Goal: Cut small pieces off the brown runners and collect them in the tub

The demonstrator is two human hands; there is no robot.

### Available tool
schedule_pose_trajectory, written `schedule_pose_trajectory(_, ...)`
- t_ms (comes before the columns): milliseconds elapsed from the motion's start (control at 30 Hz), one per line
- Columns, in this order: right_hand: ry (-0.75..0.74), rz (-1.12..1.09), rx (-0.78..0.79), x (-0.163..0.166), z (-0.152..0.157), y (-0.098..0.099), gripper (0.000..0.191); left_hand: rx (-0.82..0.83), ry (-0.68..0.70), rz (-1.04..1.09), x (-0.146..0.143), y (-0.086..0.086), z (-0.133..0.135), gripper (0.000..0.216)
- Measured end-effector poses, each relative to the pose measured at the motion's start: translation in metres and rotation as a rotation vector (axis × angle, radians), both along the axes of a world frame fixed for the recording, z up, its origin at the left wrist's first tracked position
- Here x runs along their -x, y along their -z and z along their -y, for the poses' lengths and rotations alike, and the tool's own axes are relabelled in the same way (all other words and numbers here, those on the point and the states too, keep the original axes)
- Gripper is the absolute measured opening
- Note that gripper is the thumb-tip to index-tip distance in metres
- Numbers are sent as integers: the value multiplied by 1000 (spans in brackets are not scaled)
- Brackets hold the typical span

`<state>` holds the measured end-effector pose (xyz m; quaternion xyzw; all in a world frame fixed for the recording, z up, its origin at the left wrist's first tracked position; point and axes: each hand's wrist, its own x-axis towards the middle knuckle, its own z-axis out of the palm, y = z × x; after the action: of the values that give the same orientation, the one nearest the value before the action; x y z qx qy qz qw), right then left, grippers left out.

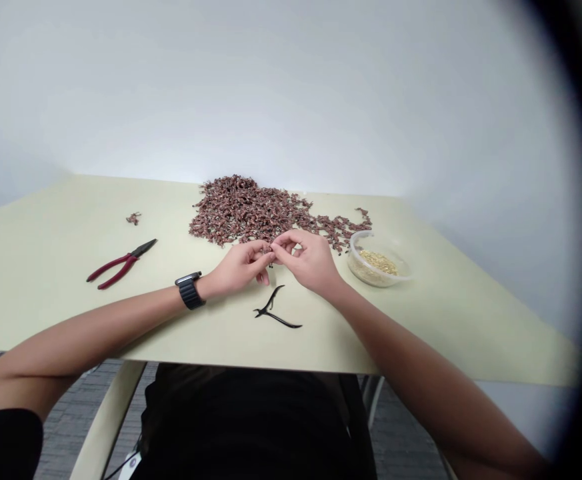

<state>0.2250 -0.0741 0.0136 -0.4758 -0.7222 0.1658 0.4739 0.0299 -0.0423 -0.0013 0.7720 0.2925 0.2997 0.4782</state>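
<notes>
My left hand (241,269) and my right hand (307,259) meet fingertip to fingertip over the middle of the pale table (45,260). Both pinch one small dark piece (270,253) between them; it is too small to name. A black watch sits on my left wrist. Just behind the hands lies a large heap of small reddish-brown pieces (251,210). Small black pliers (273,310) lie on the table right below my hands, untouched.
Red-handled pliers (121,262) lie to the left, with a stray reddish-brown piece (133,218) beyond them. A clear plastic bowl (377,261) of small golden bits stands to the right of my right hand. A plain grey wall rises behind the table.
</notes>
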Motion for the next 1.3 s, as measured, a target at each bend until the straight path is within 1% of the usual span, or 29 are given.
schedule_pose_trajectory(333, -26, 12, 21, -1, 0, -1, 9, -28, -9, -16, 1, 5, -2, 38)
schedule_pose_trajectory(533, -39, 46, 12, -1, 0, -2, 8, -59, -13, -49, 1, 3, 0, 37)
schedule_pose_trajectory(600, -30, 81, -21, 0, 0, 0, 9, -97, -34, -76, 2, 2, 0, 36)
schedule_pose_trajectory(700, -7, 137, -96, 2, 1, 3, 10, -197, -66, -104, 2, 0, 2, 32)
schedule_pose_trajectory(800, 9, 176, -153, 3, 2, 5, 12, -286, -61, -113, 3, -3, 4, 30)
schedule_pose_trajectory(867, 23, 191, -168, 4, 4, 4, 13, -330, -57, -120, 4, -3, 3, 31)
schedule_pose_trajectory(933, 29, 177, -150, 5, 5, 3, 14, -381, -60, -144, 5, -2, 0, 30)
schedule_pose_trajectory(1000, 34, 99, -79, 8, 7, 1, 14, -460, -65, -188, 7, 1, -5, 27)
schedule_pose_trajectory(1033, 34, 30, -16, 9, 7, 1, 13, -514, -70, -214, 9, 3, -7, 25)
schedule_pose_trajectory(1100, 14, -150, 175, 11, 5, 3, 12, -639, -83, -263, 12, 7, -12, 22)
schedule_pose_trajectory(1200, -83, -425, 500, 11, 0, 6, 17, -812, -80, -315, 15, 11, -18, 19)
schedule_pose_trajectory(1300, -212, -633, 707, 7, -5, 7, 19, -929, -70, -344, 17, 14, -22, 18)
